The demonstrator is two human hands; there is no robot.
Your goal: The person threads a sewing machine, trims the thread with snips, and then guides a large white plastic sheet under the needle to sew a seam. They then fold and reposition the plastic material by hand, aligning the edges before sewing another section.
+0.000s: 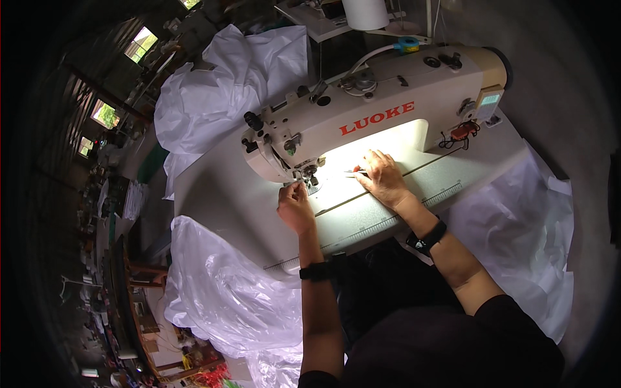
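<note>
Left hand [295, 205]: fingers pinched together at the presser foot [309, 178], apparently steadying something there; what they grip cannot be told.
Right hand [383, 178]: fingers closed on a small red-handled tool [355, 171], right of the needle.
Sewing machine [369, 116]: on the table [220, 194], white fabric [220, 90] heaped far left.

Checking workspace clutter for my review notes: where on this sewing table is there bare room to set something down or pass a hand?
The table is bare left of the left hand, between the machine head and the clear plastic sheeting. Another bare strip lies right of the right hand, toward the white fabric. It is crowded around the needle area, between both hands.
</note>
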